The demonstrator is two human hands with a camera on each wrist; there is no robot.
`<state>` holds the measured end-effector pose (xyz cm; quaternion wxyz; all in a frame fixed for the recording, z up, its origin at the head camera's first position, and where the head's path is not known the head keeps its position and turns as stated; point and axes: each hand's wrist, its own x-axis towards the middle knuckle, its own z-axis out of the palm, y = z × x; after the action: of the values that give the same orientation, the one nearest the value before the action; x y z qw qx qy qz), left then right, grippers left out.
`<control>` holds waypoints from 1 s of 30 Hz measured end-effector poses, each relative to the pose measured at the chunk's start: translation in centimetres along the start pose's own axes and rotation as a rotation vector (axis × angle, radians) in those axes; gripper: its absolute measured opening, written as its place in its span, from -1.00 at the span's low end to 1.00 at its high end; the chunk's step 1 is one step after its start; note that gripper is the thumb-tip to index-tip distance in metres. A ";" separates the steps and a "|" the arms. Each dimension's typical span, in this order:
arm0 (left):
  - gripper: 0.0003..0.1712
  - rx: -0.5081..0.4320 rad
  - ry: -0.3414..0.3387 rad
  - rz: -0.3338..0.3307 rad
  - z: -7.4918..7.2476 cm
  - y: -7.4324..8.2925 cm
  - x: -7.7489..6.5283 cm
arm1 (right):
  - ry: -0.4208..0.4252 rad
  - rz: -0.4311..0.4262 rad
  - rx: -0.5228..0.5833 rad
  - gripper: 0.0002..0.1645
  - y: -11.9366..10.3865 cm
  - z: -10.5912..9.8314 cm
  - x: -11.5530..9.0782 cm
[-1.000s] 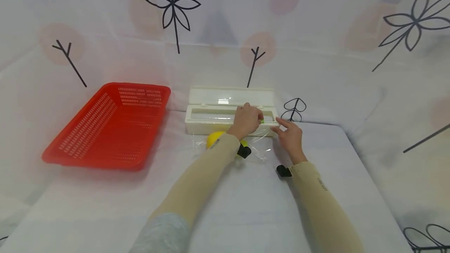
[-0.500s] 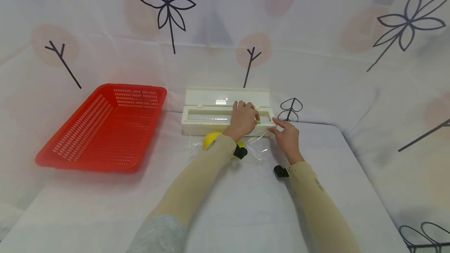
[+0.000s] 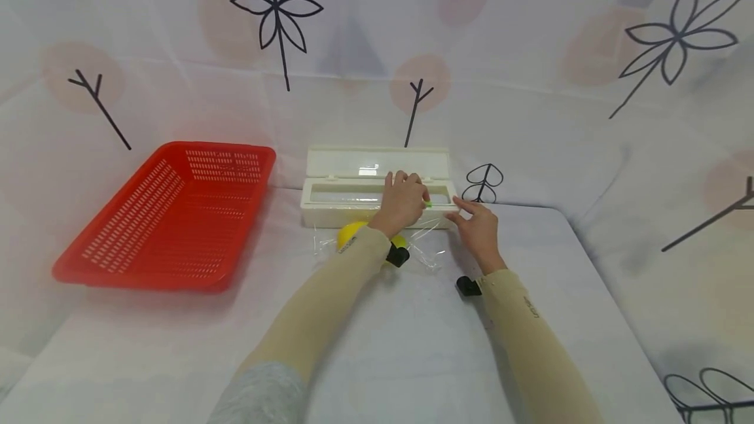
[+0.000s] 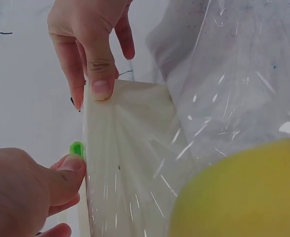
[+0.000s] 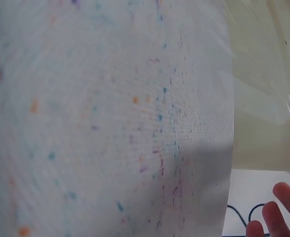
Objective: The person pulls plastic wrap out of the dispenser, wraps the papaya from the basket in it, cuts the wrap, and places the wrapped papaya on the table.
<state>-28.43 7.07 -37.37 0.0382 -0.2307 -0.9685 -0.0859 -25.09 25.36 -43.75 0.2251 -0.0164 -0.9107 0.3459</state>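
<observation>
A long cream cling film dispenser (image 3: 330, 217) sits at the back of the table, its lid (image 3: 336, 163) raised behind it. My left hand (image 3: 402, 200) reaches over the front edge and pinches the small green slide cutter (image 4: 76, 148) between thumb and finger. My right hand (image 3: 480, 231) grips the dispenser's right front corner, thumb on the front wall. Clear cling film (image 4: 224, 106) hangs from the front edge. It spreads over a rounded yellow object (image 4: 243, 192), whose kind I cannot tell. My left forearm partly hides that object in the head view.
A red perforated plastic basket (image 3: 171, 228) stands at the left of the table. White cloth (image 3: 412, 345) covers the tabletop, and a printed fabric backdrop (image 3: 518, 123) rises right behind the dispenser.
Everything slides a little to the left in the head view. My left fingers have lifted slightly, while both hands keep their places on the dispenser and cutter.
</observation>
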 end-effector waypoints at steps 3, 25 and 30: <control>-0.83 0.005 -0.007 -0.005 -0.1 -0.2 -0.2 | 0.006 -0.016 0.000 -0.45 0.0 0.3 0.0; -0.89 0.022 -0.015 -0.013 -1.2 -5.3 -2.7 | -0.020 -0.025 -0.014 -0.44 0.6 -0.1 0.2; -0.87 0.021 -0.035 -0.027 -1.4 -6.9 -3.2 | -0.007 -0.003 -0.003 -0.46 0.3 0.1 0.2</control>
<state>-28.69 -0.69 -37.37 0.0223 -0.2186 -0.9729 -0.0724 -25.31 25.50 -43.94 0.2223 -0.0143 -0.9121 0.3441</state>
